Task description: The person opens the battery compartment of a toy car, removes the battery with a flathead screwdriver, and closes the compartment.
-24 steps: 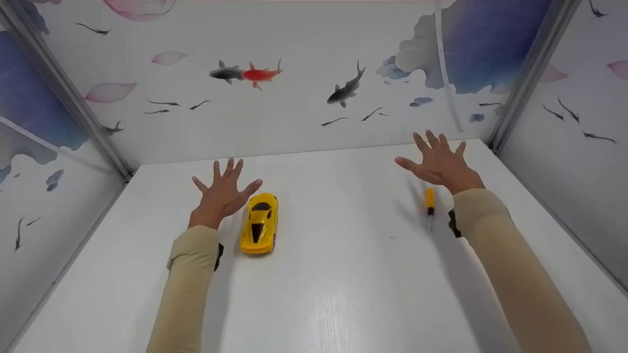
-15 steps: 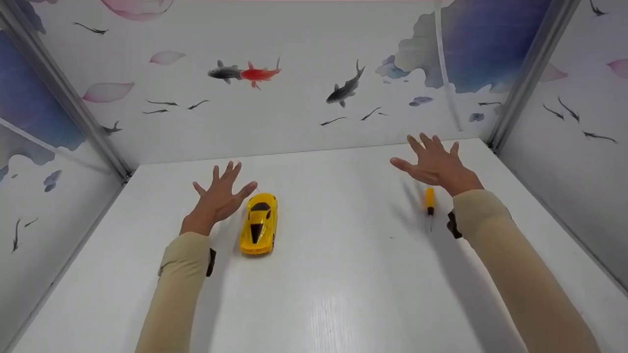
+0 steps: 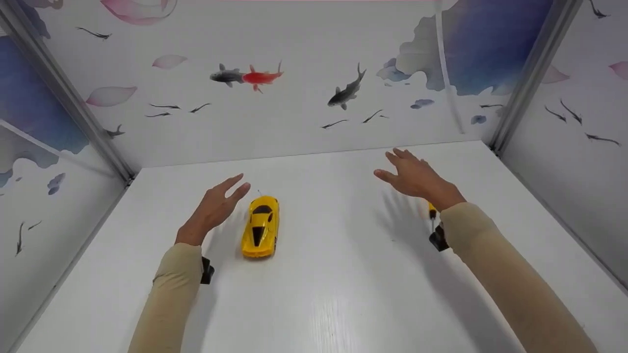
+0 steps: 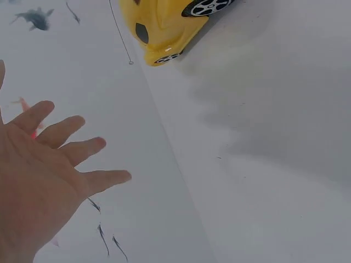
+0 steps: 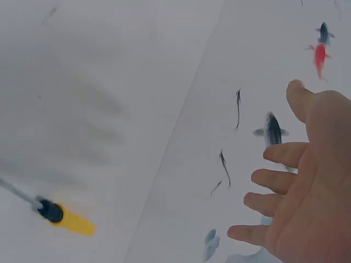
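Observation:
A yellow toy car (image 3: pixel 260 228) with dark windows and a thin antenna stands on the white table. My left hand (image 3: pixel 214 208) hovers just left of it, apart from it, fingers extended; the left wrist view shows the spread hand (image 4: pixel 46 170) and part of the car (image 4: pixel 164 27). On the right lies a small screwdriver (image 3: pixel 432 211) with a yellow and black handle, partly covered by my right wrist in the head view. My right hand (image 3: pixel 417 179) is held above the table beyond it, holding nothing. The right wrist view shows the screwdriver handle (image 5: pixel 74 220) and straight fingers (image 5: pixel 288 155).
The white table (image 3: pixel 319 274) meets a back wall (image 3: pixel 294 127) printed with fish and petals. Side walls (image 3: pixel 588 171) stand at left and right, joined by grey metal posts (image 3: pixel 532 73). Black wrist cameras (image 3: pixel 207 271) sit under both sleeves.
Both hands have turned and come slightly nearer, the right one also shifting left so its wrist now covers part of the screwdriver. The car and screwdriver have stayed in place.

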Demonstrator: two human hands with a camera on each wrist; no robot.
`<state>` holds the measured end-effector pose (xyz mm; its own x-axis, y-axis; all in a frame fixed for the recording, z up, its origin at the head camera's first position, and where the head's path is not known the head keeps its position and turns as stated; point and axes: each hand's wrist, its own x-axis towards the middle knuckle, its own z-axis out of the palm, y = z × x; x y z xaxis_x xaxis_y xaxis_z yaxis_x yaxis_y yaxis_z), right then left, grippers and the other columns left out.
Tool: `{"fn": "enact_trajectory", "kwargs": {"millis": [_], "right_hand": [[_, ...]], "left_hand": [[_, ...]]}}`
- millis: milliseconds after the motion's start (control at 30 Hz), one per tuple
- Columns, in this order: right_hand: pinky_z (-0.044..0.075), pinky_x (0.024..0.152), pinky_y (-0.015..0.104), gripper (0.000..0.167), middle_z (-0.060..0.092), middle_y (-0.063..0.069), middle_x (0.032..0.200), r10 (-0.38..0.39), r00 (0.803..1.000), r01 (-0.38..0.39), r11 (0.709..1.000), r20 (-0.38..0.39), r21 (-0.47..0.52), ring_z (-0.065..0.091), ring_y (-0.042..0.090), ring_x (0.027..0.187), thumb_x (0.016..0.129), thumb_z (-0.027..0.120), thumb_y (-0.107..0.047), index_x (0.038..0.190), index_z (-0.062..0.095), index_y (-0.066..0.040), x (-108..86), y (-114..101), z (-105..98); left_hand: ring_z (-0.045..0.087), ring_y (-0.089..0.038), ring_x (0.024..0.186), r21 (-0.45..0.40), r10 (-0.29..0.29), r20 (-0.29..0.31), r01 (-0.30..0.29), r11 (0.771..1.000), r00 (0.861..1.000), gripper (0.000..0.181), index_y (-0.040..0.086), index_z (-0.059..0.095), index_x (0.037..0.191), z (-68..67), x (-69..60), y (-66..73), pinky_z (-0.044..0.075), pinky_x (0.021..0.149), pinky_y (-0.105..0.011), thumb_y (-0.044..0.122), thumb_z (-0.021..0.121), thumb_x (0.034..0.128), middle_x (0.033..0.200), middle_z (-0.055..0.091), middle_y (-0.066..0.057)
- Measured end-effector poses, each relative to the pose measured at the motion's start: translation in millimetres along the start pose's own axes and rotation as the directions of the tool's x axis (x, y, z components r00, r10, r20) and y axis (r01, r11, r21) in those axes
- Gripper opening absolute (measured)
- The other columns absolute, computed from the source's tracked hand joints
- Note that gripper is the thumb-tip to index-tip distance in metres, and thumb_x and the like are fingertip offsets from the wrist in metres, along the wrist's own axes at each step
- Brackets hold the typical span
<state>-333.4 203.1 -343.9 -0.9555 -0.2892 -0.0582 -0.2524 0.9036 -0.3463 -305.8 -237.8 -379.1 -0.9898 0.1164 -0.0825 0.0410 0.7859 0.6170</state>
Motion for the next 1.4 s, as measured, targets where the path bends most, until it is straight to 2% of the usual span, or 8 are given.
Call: {"fn": "enact_trajectory", "kwargs": {"millis": [200,400,633,833,1033,1233,1333,1400], "right_hand": [[0.021,0.122,0.061,0.071,0.023,0.027,0.163,-0.007,1.0,0.009,0.996,-0.022,0.094,0.022,0.044,0.151,0.106,0.045,-0.044,0.157,0.025,0.001,0.2,-17,9],[0.03,0.12,0.058,0.067,0.033,0.026,0.159,-0.029,0.998,0.038,0.981,-0.052,0.188,0.033,0.042,0.147,0.105,0.049,-0.042,0.155,0.033,0.0,1.9,-31,23],[0.037,0.117,0.054,0.061,0.04,0.023,0.156,-0.058,0.995,0.078,0.956,-0.077,0.284,0.042,0.039,0.142,0.104,0.054,-0.037,0.152,0.04,-0.002,2.9,-45,46],[0.046,0.109,0.053,0.055,0.047,0.021,0.15,-0.085,0.989,0.13,0.899,-0.124,0.418,0.048,0.038,0.138,0.105,0.052,-0.034,0.149,0.044,-0.003,-0.5,-59,64],[0.048,0.107,0.049,0.05,0.053,0.017,0.145,-0.023,0.992,0.092,0.822,-0.128,0.562,0.052,0.033,0.135,0.104,0.052,-0.032,0.147,0.047,-0.006,0.5,-77,80],[0.051,0.103,0.046,0.045,0.055,0.015,0.142,0.003,0.981,0.115,0.787,-0.192,0.606,0.054,0.031,0.132,0.103,0.054,-0.025,0.143,0.051,-0.004,4.1,-98,99],[0.053,0.101,0.044,0.044,0.057,0.015,0.14,0.015,0.985,0.101,0.761,-0.174,0.641,0.056,0.029,0.13,0.102,0.056,-0.023,0.142,0.053,-0.005,5.7,-109,108],[0.055,0.098,0.042,0.044,0.057,0.016,0.139,0.023,0.99,0.079,0.733,-0.141,0.675,0.058,0.029,0.128,0.102,0.056,-0.022,0.142,0.052,-0.004,6.8,-115,115]], "left_hand": [[0.035,-0.037,0.148,-0.111,0.03,-0.069,-0.038,0.993,0.997,0.073,0.023,0.033,0.157,6.3,-0.9,4.6,0.027,0.121,-0.06,0.068,0.035,0.0992,0.161,0.037,-0.014],[0.04,-0.035,0.144,-0.192,0.039,-0.098,-0.057,0.98,0.994,0.068,0.021,0.038,0.154,16.0,1.3,2.7,0.033,0.119,-0.056,0.064,0.037,0.1012,0.157,0.042,-0.013],[0.052,-0.031,0.133,-0.299,0.041,-0.143,-0.083,0.951,0.989,0.062,0.015,0.045,0.15,28.1,5.8,-5.7,0.048,0.11,-0.047,0.056,0.036,0.1046,0.147,0.052,-0.014],[0.055,-0.031,0.13,-0.349,0.029,-0.176,-0.09,0.933,0.984,0.058,0.012,0.048,0.146,35.7,7.9,-9.2,0.051,0.106,-0.046,0.052,0.036,0.1059,0.142,0.055,-0.016],[0.057,-0.029,0.126,-0.378,-0.024,-0.206,-0.057,0.924,0.978,0.051,0.013,0.051,0.144,41.4,13.5,-13.1,0.052,0.104,-0.045,0.046,0.039,0.1069,0.139,0.058,-0.014],[0.06,-0.028,0.122,-0.389,-0.062,-0.232,-0.035,0.92,0.971,0.046,0.013,0.052,0.143,43.9,18.4,-21.6,0.055,0.1,-0.043,0.04,0.041,0.1076,0.137,0.059,-0.016],[0.06,-0.028,0.12,-0.395,-0.091,-0.231,-0.008,0.919,0.969,0.045,0.013,0.053,0.143,44.9,21.1,-26.1,0.055,0.099,-0.043,0.038,0.041,0.1076,0.135,0.06,-0.016],[0.061,-0.028,0.119,-0.399,-0.115,-0.231,0.014,0.917,0.966,0.045,0.013,0.052,0.144,46.0,23.4,-28.9,0.055,0.099,-0.042,0.037,0.042,0.1075,0.135,0.06,-0.016]]}}
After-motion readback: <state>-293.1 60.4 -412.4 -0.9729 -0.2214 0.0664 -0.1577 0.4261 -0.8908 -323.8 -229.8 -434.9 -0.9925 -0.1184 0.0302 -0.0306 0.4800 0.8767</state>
